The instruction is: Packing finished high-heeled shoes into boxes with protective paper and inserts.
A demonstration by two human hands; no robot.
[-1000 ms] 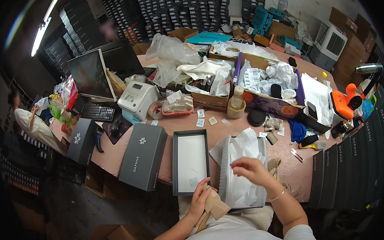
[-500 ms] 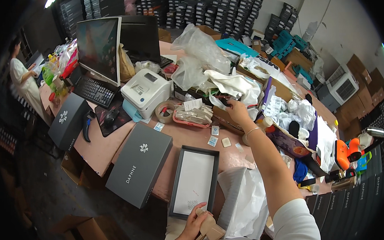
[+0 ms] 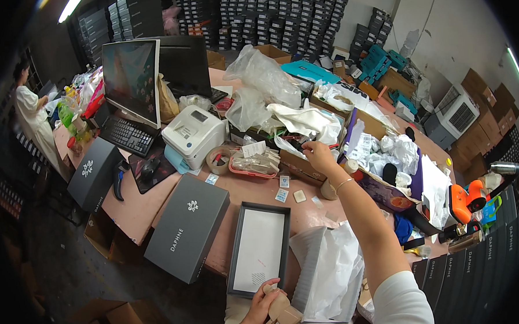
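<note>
Low in the view, my left hand (image 3: 262, 308) is closed around a beige piece (image 3: 287, 317) with flat tan parts, cut off by the lower edge; its kind is unclear. My right arm stretches forward, and the bent fingers of my right hand (image 3: 319, 156) are at the near rim of a cluttered open carton (image 3: 297, 160). Whatever those fingers hold is too small to make out. Just beyond my left hand lies an open dark grey shoebox part (image 3: 257, 234) with a white inside. Beside it on the right is a white ribbed box (image 3: 303, 270) with white tissue paper (image 3: 336, 266).
A closed grey shoebox (image 3: 187, 229) lies left of centre. Behind it stand a label printer (image 3: 199, 135), a tape roll (image 3: 217, 158) and a red-rimmed basket (image 3: 254, 165). A purple box (image 3: 382, 185) of crumpled paper sits right. A person (image 3: 34, 119) stands far left.
The view has tilted up slightly, so the table's things sit a little lower and further left. My right hand still reaches to the carton; my left still holds the beige piece.
</note>
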